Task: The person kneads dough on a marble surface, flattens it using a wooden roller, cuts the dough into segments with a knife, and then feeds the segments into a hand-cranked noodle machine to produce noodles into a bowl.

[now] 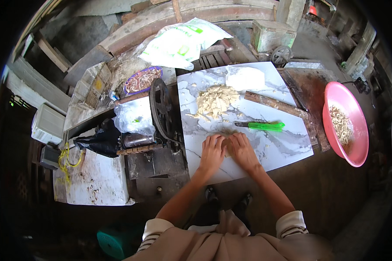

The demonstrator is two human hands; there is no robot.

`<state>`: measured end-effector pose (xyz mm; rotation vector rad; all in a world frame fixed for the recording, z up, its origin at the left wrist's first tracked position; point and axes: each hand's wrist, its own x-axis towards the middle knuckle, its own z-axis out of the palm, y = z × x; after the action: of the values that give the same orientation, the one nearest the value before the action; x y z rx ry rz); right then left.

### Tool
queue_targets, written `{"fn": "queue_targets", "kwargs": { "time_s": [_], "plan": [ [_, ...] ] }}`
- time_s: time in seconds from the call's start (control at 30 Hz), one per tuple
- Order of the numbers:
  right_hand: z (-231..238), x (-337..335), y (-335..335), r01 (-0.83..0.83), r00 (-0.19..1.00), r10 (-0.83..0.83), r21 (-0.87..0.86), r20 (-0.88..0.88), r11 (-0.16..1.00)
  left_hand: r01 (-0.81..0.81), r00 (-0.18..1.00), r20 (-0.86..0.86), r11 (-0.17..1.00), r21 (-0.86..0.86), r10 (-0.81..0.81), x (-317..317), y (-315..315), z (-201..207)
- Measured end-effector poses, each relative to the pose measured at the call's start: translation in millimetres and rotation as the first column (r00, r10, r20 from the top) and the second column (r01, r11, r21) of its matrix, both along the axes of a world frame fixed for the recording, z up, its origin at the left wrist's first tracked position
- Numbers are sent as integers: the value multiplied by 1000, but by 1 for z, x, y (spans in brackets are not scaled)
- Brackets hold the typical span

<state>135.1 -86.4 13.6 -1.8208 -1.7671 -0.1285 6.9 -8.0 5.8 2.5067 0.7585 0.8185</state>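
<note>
My left hand (212, 152) and my right hand (243, 151) are side by side at the near part of a white marble-patterned board (196, 167). Bent fingers press down around a small pale piece of dough (228, 153), partly visible between the hands; the rest is hidden under them. Just beyond the fingers lies a knife (265, 126) with a bright green handle, its dark blade toward the left. A heap of cut pale dough pieces (216, 101) rests farther up the board, with loose bits around it. To the right of the heap is a wooden stick (274, 103), set at a slant.
A white plastic bag (245, 78) lies at the board's far edge. On the right, a pink basin (360, 130) holds pale strips. Left of the board stands a machine with a dark wheel (159, 111). Beyond it are a purple-rimmed tray (143, 81) and a large white sack (183, 43).
</note>
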Motion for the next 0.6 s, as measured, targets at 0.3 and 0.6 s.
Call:
{"fn": "queue_targets", "kwargs": {
  "time_s": [0.3,0.6],
  "plan": [
    [-2,16,6,-89,996,88,30,35,996,24,999,-27,1000,17,-24,6,6,4],
    [6,27,8,-197,976,193,-25,-103,980,125,983,158,972,-199,-94,8,19,4]
  ]
}}
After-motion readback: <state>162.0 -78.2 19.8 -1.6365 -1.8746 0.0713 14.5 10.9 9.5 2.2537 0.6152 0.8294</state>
